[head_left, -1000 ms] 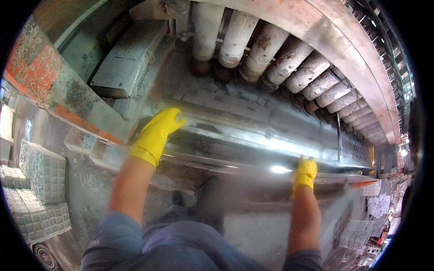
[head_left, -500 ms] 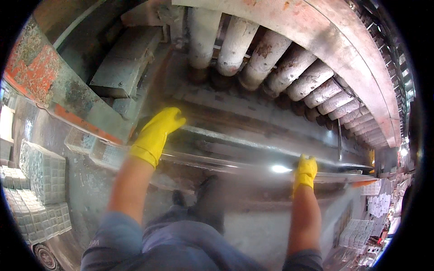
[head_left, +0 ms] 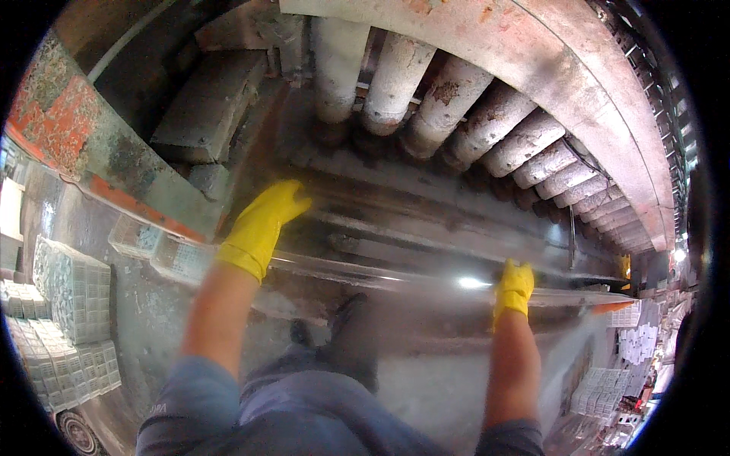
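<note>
My left hand, in a yellow rubber glove, reaches over the near metal rail of a large machine. Its fingers are bent and pressed together, close to the left end of a long pale strip on the wet machine bed. My right hand, gloved the same way, lies across the rail farther right with its fingers curled and their tips near that strip. What either hand grips, if anything, is hidden beneath the gloves. Haze blurs the bed between them.
A row of thick, stained white cylinders stands over the bed under a broad pale beam. A worn orange-and-grey frame is at left. Stacked pale crates and a wheel are lower left; more stacks stand right.
The cylinders and the block beside them have shifted slightly left. The pale strip looks dimmer, and a dark patch shows on the bed near my left hand. Both hands have hardly moved.
</note>
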### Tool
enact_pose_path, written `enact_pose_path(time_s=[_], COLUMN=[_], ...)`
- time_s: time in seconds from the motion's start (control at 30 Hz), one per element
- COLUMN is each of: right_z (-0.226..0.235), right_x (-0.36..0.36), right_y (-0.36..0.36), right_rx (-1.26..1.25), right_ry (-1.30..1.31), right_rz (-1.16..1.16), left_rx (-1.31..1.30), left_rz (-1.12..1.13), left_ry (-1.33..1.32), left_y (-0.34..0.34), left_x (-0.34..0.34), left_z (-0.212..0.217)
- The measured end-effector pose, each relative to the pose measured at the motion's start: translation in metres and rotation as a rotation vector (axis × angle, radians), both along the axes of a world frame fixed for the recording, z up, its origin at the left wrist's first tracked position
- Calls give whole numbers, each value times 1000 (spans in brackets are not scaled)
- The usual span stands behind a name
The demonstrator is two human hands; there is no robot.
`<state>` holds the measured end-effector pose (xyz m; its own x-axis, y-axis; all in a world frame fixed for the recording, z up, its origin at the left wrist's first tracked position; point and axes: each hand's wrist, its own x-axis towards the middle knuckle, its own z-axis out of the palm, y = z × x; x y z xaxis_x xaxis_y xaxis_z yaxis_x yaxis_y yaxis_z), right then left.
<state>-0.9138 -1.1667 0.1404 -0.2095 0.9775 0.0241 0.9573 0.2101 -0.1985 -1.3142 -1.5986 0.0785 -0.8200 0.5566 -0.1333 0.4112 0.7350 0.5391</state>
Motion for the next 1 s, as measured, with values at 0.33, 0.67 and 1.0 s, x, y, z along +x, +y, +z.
enact_pose_path(time_s=[0.33,0.67,1.0], right_z=[1,-2,-5], right_x=[-29,-63,-86], right_y=[20,44,59], right_rx=[-18,30,86], right_ry=[-69,0,7], right_rz=[-10,8,25], left_rx=[18,48,9], left_rz=[-14,-16,-33], left_ry=[15,-5,14], left_y=[12,37,57], left_x=[-32,-65,-86], left_z=[-12,-6,5])
